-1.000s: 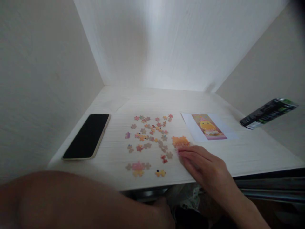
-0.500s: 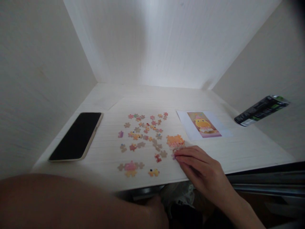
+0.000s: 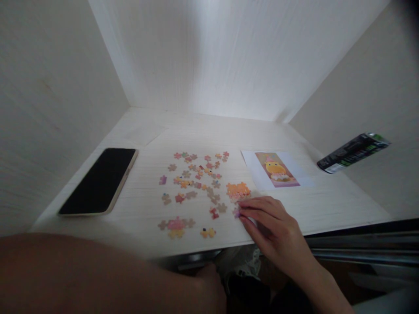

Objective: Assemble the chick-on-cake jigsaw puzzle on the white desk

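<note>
Counter (image 3: 147, 192), pale, spread beneath the loose puzzle pieces (image 3: 172, 167), here taken as the clock's centre. Left hand (image 3: 209, 283) at 6 o'clock, below the front edge, dark and blurred; cannot tell whether open or closed. Right hand (image 3: 281, 224) at 4 o'clock, thumb and fingertips drawn together, clamped on a lilac piece (image 3: 236, 213). Best to keep that pinch light, with the piece flat on the counter. Turn gently to line up knob and notch, then press straight down; pushing sideways could buckle the neighbouring joints.

Dark-screened phone (image 3: 98, 181) at 9 o'clock, pale-edged. White sheet (image 3: 250, 162) at 3 o'clock, printed with a yellow character in a pink hat. Black and green can (image 3: 353, 152) farther out, between 2 and 3 o'clock.

Joined orange section (image 3: 238, 188) just above the fingertips, toward 4 o'clock, knobbly-edged, pinkish along the lower part. Pink-and-yellow cluster (image 3: 176, 223) at 7 o'clock, tan at both sides. Yellow pair (image 3: 211, 232) near 5 o'clock, marked with a dark spot. Among the loose pieces, mostly tan, pink, red and yellow; too blurred for finer detail.
</note>
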The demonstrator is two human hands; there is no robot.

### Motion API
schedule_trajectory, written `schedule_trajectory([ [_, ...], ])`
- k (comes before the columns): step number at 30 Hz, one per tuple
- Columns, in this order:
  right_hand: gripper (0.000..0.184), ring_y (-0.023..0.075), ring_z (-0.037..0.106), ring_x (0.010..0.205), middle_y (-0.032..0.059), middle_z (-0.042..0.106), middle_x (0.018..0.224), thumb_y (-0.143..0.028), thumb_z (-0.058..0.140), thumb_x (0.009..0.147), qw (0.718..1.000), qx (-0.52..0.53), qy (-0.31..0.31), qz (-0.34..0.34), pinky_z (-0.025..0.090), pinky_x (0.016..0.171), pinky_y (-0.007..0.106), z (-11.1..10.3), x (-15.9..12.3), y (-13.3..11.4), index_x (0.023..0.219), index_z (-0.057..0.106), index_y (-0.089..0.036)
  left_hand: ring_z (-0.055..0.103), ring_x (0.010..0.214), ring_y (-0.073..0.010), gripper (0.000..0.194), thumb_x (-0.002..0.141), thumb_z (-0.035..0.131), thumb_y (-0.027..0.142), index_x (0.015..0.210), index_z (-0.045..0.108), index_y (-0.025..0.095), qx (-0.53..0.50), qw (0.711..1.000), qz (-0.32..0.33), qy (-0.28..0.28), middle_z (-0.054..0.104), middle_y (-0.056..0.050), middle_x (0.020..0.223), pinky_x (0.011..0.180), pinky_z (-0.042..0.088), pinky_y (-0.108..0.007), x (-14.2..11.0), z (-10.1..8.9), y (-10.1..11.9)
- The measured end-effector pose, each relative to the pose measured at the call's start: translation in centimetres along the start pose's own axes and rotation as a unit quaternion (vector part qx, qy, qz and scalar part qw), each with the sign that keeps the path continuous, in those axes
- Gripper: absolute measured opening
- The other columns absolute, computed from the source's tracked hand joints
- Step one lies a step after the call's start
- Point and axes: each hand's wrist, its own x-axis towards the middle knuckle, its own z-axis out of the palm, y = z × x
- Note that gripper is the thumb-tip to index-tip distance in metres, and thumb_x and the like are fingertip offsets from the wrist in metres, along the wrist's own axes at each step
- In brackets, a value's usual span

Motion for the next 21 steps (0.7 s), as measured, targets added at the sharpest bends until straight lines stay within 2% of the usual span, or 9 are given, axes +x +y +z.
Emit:
schedule_trajectory([
  [2, 0.023, 0.0237, 0.057, 0.107, 0.0055, 0.067, 0.114, -0.014, 0.063, 0.089, 1.000, 0.004, 0.001, 0.006, 0.045, 0.093, 0.045, -0.1, 0.1, -0.1, 0.111, 0.064, -0.023, 0.051, 0.048, -0.0208, 0.012, 0.047, 0.053, 0.028, 0.037, 0.060, 0.031, 0.091, 0.986, 0.104, -0.092, 0.052, -0.002, 0.042, 0.054, 0.037, -0.032, -1.3, -1.1, -0.8],
  [4, 0.028, 0.0237, 0.058, 0.106, 0.0049, 0.068, 0.112, -0.015, 0.064, 0.089, 1.000, 0.008, -0.002, 0.015, 0.046, 0.092, 0.044, -0.2, 0.3, -0.2, 0.115, 0.062, -0.023, 0.046, 0.044, -0.0175, 0.018, 0.042, 0.041, 0.033, 0.026, 0.050, 0.029, 0.182, 0.939, 0.198, -0.213, 0.043, -0.001, 0.036, 0.052, 0.034, -0.029, -2.8, -1.5, -1.5],
  [5, 0.028, 0.0235, 0.059, 0.104, 0.0043, 0.069, 0.111, -0.015, 0.064, 0.089, 1.000, 0.011, -0.007, 0.019, 0.046, 0.091, 0.044, -0.3, 0.4, -0.2, 0.116, 0.062, -0.024, 0.044, 0.042, -0.0157, 0.023, 0.041, 0.033, 0.036, 0.024, 0.047, 0.029, 0.304, 0.826, 0.295, -0.372, 0.039, -0.001, 0.034, 0.051, 0.032, -0.028, -3.4, -1.6, -1.8],
  [7, 0.026, 0.0230, 0.060, 0.102, 0.0035, 0.070, 0.107, -0.016, 0.063, 0.090, 0.999, 0.023, -0.016, 0.025, 0.047, 0.088, 0.042, -0.4, 0.7, -0.3, 0.114, 0.063, -0.025, 0.039, 0.038, -0.0127, 0.024, 0.035, 0.027, 0.039, 0.021, 0.043, 0.028, 0.351, 0.741, 0.351, -0.452, 0.032, -0.001, 0.031, 0.050, 0.026, -0.025, -4.2, -1.5, -2.3],
  [9, 0.022, 0.0223, 0.060, 0.100, 0.0037, 0.070, 0.105, -0.016, 0.062, 0.091, 0.999, 0.039, -0.020, 0.026, 0.048, 0.088, 0.041, -0.4, 0.9, -0.2, 0.111, 0.065, -0.025, 0.036, 0.037, -0.0118, 0.022, 0.033, 0.028, 0.039, 0.020, 0.041, 0.027, 0.320, 0.784, 0.336, -0.412, 0.027, -0.001, 0.030, 0.049, 0.024, -0.024, -4.3, -1.5, -2.5],
  [10, 0.020, 0.0220, 0.061, 0.099, 0.0041, 0.070, 0.104, -0.016, 0.062, 0.091, 0.998, 0.046, -0.016, 0.026, 0.049, 0.088, 0.040, -0.4, 1.0, -0.2, 0.110, 0.065, -0.024, 0.036, 0.038, -0.0122, 0.021, 0.034, 0.030, 0.038, 0.021, 0.042, 0.027, 0.274, 0.850, 0.292, -0.342, 0.027, -0.001, 0.031, 0.049, 0.025, -0.024, -4.1, -1.5, -2.5],
  [12, 0.020, 0.0217, 0.061, 0.099, 0.0047, 0.070, 0.103, -0.016, 0.062, 0.091, 0.998, 0.058, -0.011, 0.029, 0.049, 0.088, 0.040, -0.3, 1.0, -0.1, 0.109, 0.066, -0.023, 0.039, 0.041, -0.0140, 0.016, 0.035, 0.038, 0.034, 0.024, 0.046, 0.027, 0.085, 0.987, 0.111, -0.074, 0.034, 0.000, 0.033, 0.050, 0.028, -0.025, -3.8, -1.3, -2.3],
  [15, 0.021, 0.0215, 0.061, 0.098, 0.0050, 0.070, 0.103, -0.015, 0.063, 0.091, 0.997, 0.067, -0.007, 0.032, 0.050, 0.088, 0.040, -0.2, 0.9, 0.1, 0.110, 0.066, -0.023, 0.046, 0.049, -0.0174, 0.015, 0.038, 0.044, 0.030, 0.037, 0.059, 0.028, 0.016, 0.999, 0.021, 0.040, 0.047, -0.001, 0.043, 0.053, 0.032, -0.027, -4.5, -0.6, -1.8],
  [21, 0.018, 0.0215, 0.061, 0.100, 0.0057, 0.069, 0.104, -0.014, 0.062, 0.091, 0.997, 0.081, -0.006, 0.021, 0.051, 0.087, 0.040, -0.2, 0.8, 0.3, 0.103, 0.070, -0.024, 0.050, 0.051, -0.0183, 0.022, 0.039, 0.039, 0.032, 0.037, 0.061, 0.025, -0.005, 0.999, 0.021, 0.037, 0.047, -0.002, 0.045, 0.057, 0.033, -0.034, -5.6, -0.2, -1.1],
])
